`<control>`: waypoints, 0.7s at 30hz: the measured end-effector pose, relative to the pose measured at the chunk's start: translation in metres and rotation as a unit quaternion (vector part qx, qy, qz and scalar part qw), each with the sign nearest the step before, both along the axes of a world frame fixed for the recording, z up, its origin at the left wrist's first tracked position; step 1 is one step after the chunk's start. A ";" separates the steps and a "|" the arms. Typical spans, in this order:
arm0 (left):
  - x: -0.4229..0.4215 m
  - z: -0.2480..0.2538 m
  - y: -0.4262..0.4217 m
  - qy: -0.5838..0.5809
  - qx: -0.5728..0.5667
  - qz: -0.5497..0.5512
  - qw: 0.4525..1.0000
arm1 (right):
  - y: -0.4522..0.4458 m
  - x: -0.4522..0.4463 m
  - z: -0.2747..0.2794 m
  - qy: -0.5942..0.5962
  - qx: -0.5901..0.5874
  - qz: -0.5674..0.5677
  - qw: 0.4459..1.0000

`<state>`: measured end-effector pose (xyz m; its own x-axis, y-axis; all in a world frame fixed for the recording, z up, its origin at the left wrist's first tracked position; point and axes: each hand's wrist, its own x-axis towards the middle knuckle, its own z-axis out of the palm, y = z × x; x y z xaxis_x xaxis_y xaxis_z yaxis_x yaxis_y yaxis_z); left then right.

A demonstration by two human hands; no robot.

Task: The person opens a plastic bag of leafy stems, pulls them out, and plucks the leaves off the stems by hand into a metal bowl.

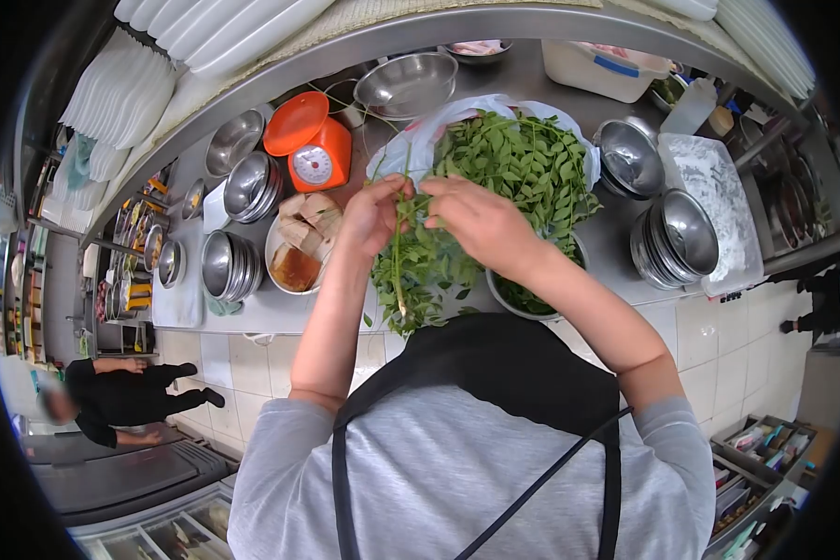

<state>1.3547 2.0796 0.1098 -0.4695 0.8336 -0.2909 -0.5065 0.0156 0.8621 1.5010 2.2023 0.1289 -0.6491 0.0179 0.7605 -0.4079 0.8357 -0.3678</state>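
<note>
My left hand (375,213) pinches a long thin green stem (399,266), which hangs down with its pale cut end lowest. Close beside it, my right hand (476,217) has its fingers drawn together at the stem's upper part; what lies between those fingertips is hidden. Behind the hands, a heap of leafy green sprigs (513,159) fills an open plastic bag (392,154). Loose leafy sprigs (415,280) lie below my hands along the counter's front edge. Under my right forearm stands a metal bowl (500,301) with green leaves in it, partly covered by the arm.
On the left stand an orange scale (319,159), a plate of pale blocks (299,238) and stacked metal bowls (231,266). To the right are more stacked bowls (686,233) and a white-dusted tray (719,201). A shelf edge (495,17) crosses above. A person (126,397) stands at far left.
</note>
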 end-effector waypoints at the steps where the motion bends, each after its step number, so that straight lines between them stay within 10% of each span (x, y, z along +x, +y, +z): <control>1: 0.008 0.000 0.005 -0.019 -0.009 0.034 0.999 | -0.001 -0.008 -0.006 0.041 0.051 0.007 0.998; 12: 0.027 -0.021 -0.001 0.033 -0.025 0.029 0.999 | 0.005 -0.017 -0.049 -0.144 -0.041 -0.025 0.988; 21: 0.033 -0.044 0.003 0.408 -0.054 0.082 0.908 | 0.007 -0.018 -0.045 -0.235 -0.106 -0.062 0.964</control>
<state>1.3878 2.0828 0.0660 -0.6810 0.7202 0.1328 0.2962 0.1050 0.9493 1.4831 2.2094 0.0838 -0.9037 0.2405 0.3544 -0.0563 0.7536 -0.6549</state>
